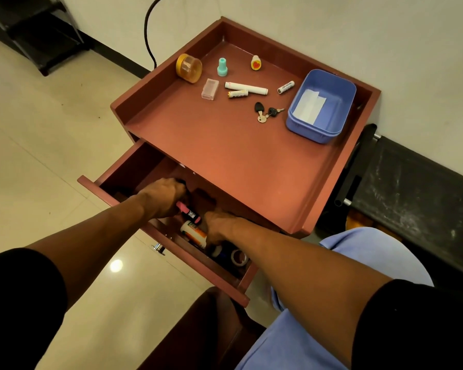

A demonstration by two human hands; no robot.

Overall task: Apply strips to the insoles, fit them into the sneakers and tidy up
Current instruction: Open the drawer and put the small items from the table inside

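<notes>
Both hands [163, 196] in open drawer [134, 166]

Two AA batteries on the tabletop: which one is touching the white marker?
The battery lying against the white marker, near the clear plastic case. The other battery lies alone, apart from the marker, nearer the blue tub.

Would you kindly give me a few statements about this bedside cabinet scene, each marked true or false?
1. The drawer is pulled open. True.
2. Both hands are inside it. True: left hand, right hand.
3. The blue tub holds the keys. False: it holds white strips; the keys lie beside it.
4. Two batteries lie on the top. True: one by the white marker, one near the tub.
5. The amber jar stands upright. False: it lies on its side.
</notes>
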